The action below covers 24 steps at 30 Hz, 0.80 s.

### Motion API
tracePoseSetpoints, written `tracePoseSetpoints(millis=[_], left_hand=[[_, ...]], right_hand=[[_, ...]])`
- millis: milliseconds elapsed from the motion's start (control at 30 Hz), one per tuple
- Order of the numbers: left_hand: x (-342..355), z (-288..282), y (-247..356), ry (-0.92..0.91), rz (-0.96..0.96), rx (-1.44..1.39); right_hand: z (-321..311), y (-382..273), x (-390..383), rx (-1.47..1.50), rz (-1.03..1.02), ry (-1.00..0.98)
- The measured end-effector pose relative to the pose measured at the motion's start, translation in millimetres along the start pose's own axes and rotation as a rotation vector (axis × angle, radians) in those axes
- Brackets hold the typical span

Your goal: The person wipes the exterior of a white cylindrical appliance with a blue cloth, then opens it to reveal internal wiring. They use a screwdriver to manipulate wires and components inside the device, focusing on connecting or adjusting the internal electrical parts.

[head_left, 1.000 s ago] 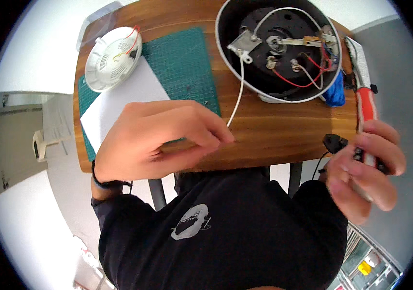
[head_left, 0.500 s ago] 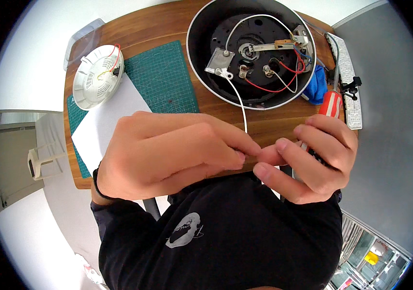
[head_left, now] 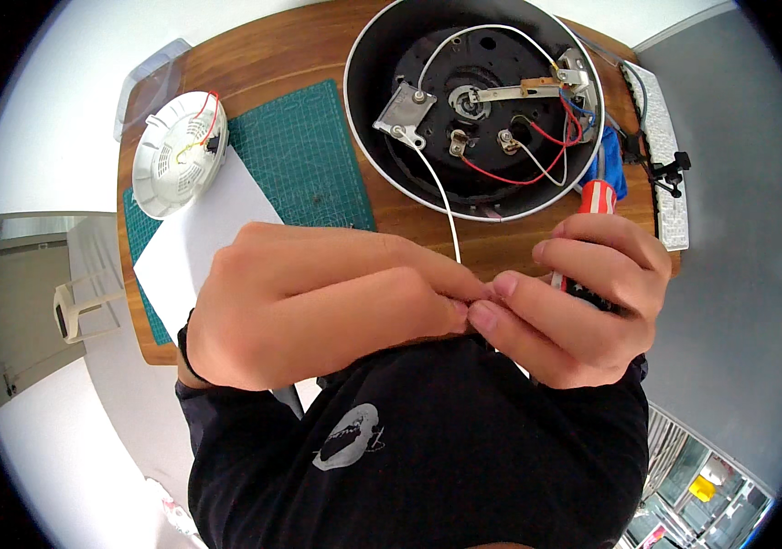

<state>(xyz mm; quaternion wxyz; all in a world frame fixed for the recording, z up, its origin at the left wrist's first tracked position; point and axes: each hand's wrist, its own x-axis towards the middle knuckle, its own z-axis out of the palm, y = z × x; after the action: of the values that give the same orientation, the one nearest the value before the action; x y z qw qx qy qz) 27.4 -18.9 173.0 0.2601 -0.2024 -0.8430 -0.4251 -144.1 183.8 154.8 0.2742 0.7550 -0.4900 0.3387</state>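
Observation:
My left hand (head_left: 318, 297) is closed in a pinch on the lower part of a white wire (head_left: 447, 206); the wire's end is hidden behind the fingers. My right hand (head_left: 592, 297) meets it there, thumb and forefinger pressed together at the left fingertips. Its other fingers curl round a screwdriver (head_left: 598, 197) with a red-and-white striped, starred handle, its shaft pointing away. The wire rises to a metal plate (head_left: 407, 112) inside a round black pot-like housing (head_left: 364, 151), where red, white and blue wires (head_left: 510, 178) join several terminals.
A white vented cover (head_left: 158, 174) with thin wires lies at the left over white paper (head_left: 181, 247) and a green cutting mat (head_left: 295, 156). A clear plastic tray (head_left: 149, 82) stands behind it. At right are a blue cloth (head_left: 612, 160), a power cord and a white foam strip (head_left: 670, 206).
My right hand has shifted slightly left, bringing its fingertips together against the left hand's. The screwdriver moved left with it. The view has shifted a little.

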Motion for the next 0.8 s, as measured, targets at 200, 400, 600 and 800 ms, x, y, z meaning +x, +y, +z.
tracePoseSetpoints(millis=[200, 400, 600, 800], left_hand=[[9.2, -11.2, -5.1, -0.066, -0.018, 0.006], [13.9, -9.8, -6.2, 0.023, -0.067, -0.063], [16.2, -12.0, -6.5, 0.066, -0.066, -0.097], [13.2, -14.7, -14.9, 0.086, -0.045, -0.173]], right_hand=[[-2.0, 11.0, 2.4, 0.045, -0.026, -0.031], [-2.0, 12.3, 2.2, 0.049, 0.047, -0.036], [-4.8, 20.9, 15.5, 0.081, 0.033, -0.056], [-9.3, 13.1, 27.7, 0.124, 0.147, -0.136]])
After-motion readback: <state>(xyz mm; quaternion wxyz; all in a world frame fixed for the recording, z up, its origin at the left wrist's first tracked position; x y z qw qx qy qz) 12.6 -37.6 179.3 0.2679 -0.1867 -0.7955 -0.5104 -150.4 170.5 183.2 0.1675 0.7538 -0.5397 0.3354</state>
